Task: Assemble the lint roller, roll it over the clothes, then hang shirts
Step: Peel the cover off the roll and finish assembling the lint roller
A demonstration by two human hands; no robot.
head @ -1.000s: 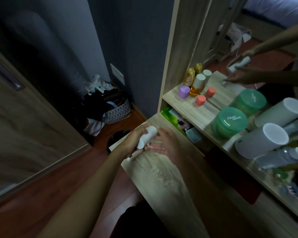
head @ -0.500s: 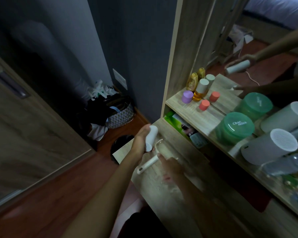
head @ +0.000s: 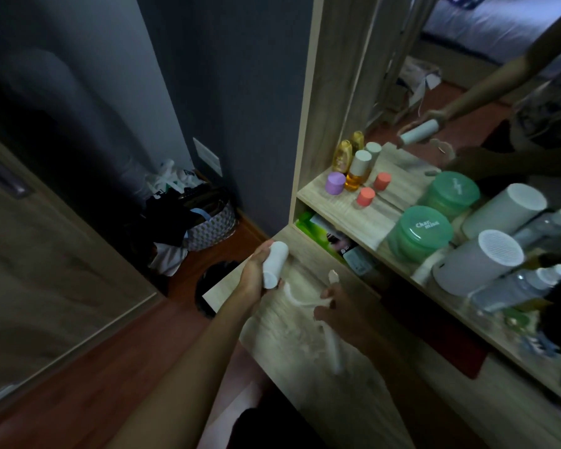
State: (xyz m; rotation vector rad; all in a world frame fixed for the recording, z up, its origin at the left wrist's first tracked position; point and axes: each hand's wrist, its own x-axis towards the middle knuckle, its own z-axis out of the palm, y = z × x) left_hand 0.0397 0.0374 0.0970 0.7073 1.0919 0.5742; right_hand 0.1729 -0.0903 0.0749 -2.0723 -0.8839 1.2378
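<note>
My left hand [head: 256,273] grips a white lint roll [head: 275,264], held upright over the left end of the light wooden desk [head: 305,358]. My right hand [head: 336,307] holds the white lint roller handle [head: 332,343]; its grip end points down toward me and its bent wire end curves toward the roll. The handle is blurred by motion. Roll and handle are apart. No shirts are in view.
A shelf [head: 360,210] at the right carries small bottles, two green jars [head: 418,236] and white cylinders [head: 480,262]. A mirror [head: 467,76] behind it reflects my arms. A laundry basket [head: 204,222] stands on the floor by the wall; a dark bin [head: 212,280] sits beside the desk.
My right hand took the handle off the desk and swung it so the grip end points toward me. My left hand kept the roll, tilting it more upright.
</note>
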